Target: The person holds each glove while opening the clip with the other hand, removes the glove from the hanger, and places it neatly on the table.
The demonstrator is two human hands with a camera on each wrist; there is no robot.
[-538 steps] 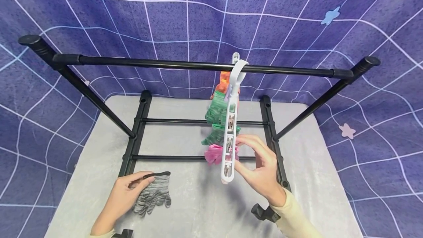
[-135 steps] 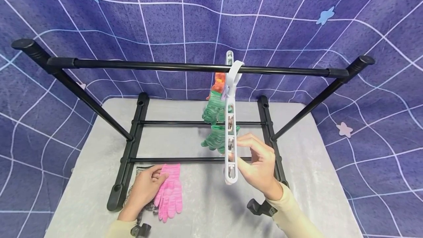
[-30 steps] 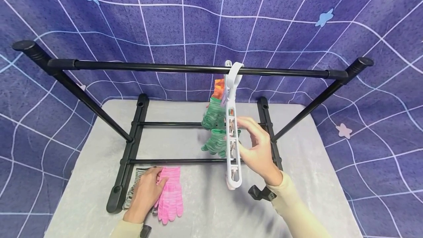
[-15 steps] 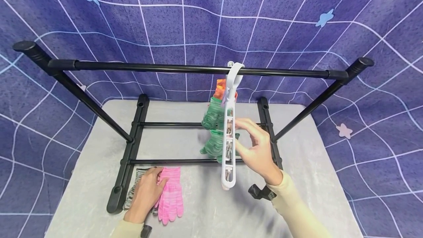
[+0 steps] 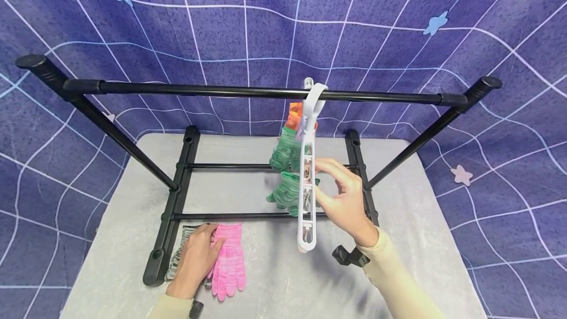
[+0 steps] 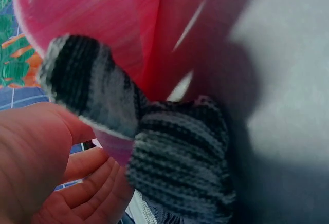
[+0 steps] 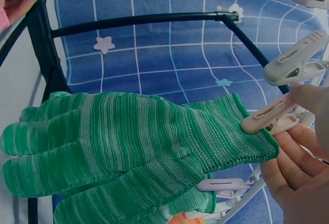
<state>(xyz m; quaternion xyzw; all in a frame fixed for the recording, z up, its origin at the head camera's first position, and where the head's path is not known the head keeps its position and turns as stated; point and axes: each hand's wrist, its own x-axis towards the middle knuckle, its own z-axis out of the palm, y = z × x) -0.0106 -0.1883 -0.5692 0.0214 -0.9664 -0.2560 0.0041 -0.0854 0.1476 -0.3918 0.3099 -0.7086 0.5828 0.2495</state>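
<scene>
My left hand (image 5: 197, 257) pinches the edge of a pink knit glove (image 5: 230, 265) at the lower left. A grey-and-black knit glove (image 6: 180, 157) lies partly hidden under that hand. With thumb and fingers, my right hand (image 5: 344, 201) pinches a pale clip (image 7: 267, 115) on a white clip hanger (image 5: 312, 107). That clip sits on the cuff of a striped green glove (image 7: 133, 136), which hangs from it. Farther back on the hanger are another green glove (image 5: 282, 149) and an orange glove (image 5: 294, 114). Nearer me, the front clips (image 5: 307, 233) have no glove on them.
The hanger hooks over the top bar (image 5: 199, 90) of a black rack. Its side posts (image 5: 128, 134) and low crossbars (image 5: 230, 216) frame the grey-white tabletop (image 5: 266, 279). A purple gridded curtain (image 5: 221, 28) stands behind.
Earlier, the left hand held the grey glove and the pink glove hung on the hanger; the pink one is now in that hand. The right hand has shifted back to the green glove's clip.
</scene>
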